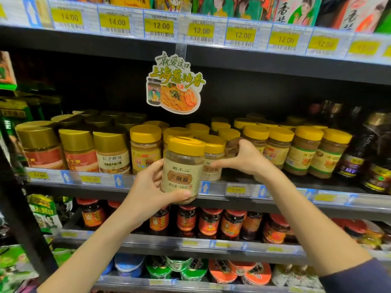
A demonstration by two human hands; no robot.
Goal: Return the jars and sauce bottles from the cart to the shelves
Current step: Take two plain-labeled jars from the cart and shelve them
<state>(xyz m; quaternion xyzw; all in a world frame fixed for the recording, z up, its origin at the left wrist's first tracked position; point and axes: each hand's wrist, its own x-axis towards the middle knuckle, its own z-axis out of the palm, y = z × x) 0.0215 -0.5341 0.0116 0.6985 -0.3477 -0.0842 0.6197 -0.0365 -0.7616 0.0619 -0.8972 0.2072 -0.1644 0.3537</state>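
My left hand (151, 187) grips a yellow-lidded sesame paste jar (183, 169) with a cream label, held upright just in front of the middle shelf (220, 188). My right hand (246, 158) reaches into that shelf. Its thumb and fingers are around a matching yellow-lidded jar (213, 157) that stands on the shelf behind the held one. Rows of similar yellow-lidded jars (304, 149) fill the shelf to the right. The cart is out of view.
Gold-lidded jars (78, 149) stand at the shelf's left and dark sauce bottles (378, 157) at its right. A paper noodle sign (174, 85) hangs above the jars. Red-lidded chili jars (208, 224) line the shelf below. Price tags run along every shelf edge.
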